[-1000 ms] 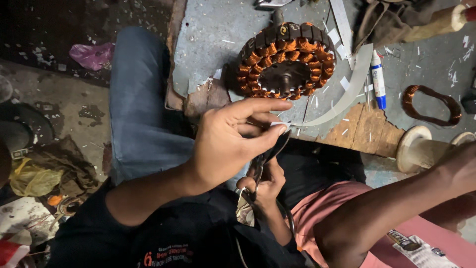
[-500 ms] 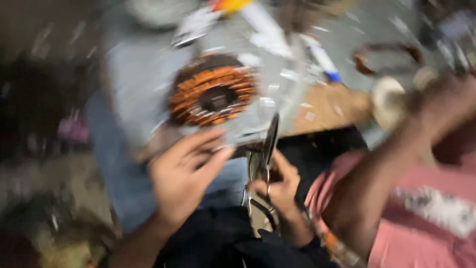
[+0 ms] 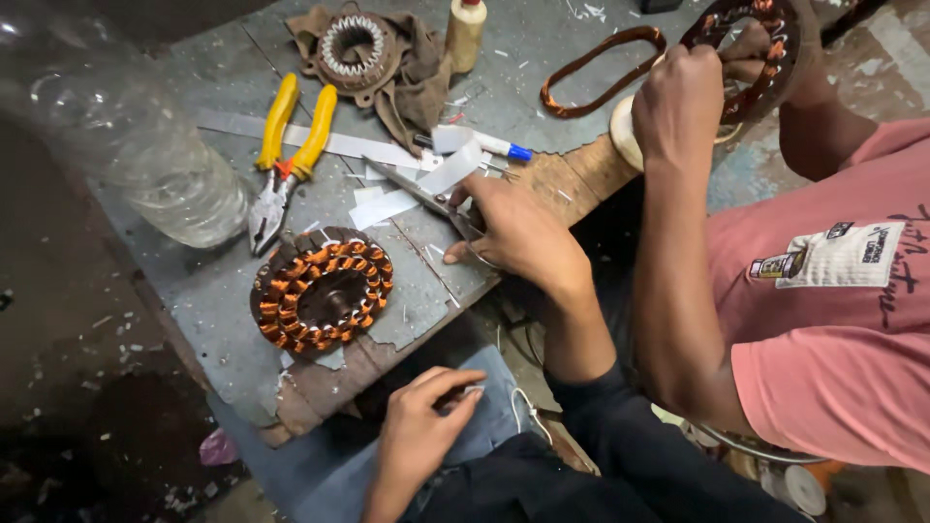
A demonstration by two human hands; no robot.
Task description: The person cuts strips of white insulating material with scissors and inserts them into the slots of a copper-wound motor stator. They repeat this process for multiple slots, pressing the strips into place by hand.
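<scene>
Copper-orange windings ring the round motor stator (image 3: 323, 292) that lies flat near the front edge of the grey surface (image 3: 223, 281), partly over a torn patch at that edge. The right hand (image 3: 513, 228) rests on the surface's front edge to the right of the stator, its fingers closed around the handles of a pair of scissors (image 3: 426, 197); the blades run up and left across the surface and meet a white paper strip (image 3: 426, 184), which lies tilted beside a white marker with a blue cap (image 3: 480, 143). The left hand (image 3: 418, 436) is off the surface, below its front edge, lying on the blue-clad knee (image 3: 329, 465) with the fingers loosely curled; it seems to hold nothing, though whether something small sits under the fingertips cannot be told.

Yellow-handled pliers (image 3: 286, 155) lie near the left part of the surface, jaws pointing toward the front, just beside a clear plastic bottle (image 3: 136, 145) at the left edge. Toward the back edge a second, bare stator (image 3: 351, 44) sits on a brown rag (image 3: 407, 68), with a small cream bottle (image 3: 465, 29) to its right. A loose oval coil of copper wire (image 3: 601, 68) lies near the back right corner.

Another person in a pink shirt (image 3: 833, 320) sits at the right; that person's hand (image 3: 678, 102) grips a wound ring (image 3: 765, 48) over the right edge.
</scene>
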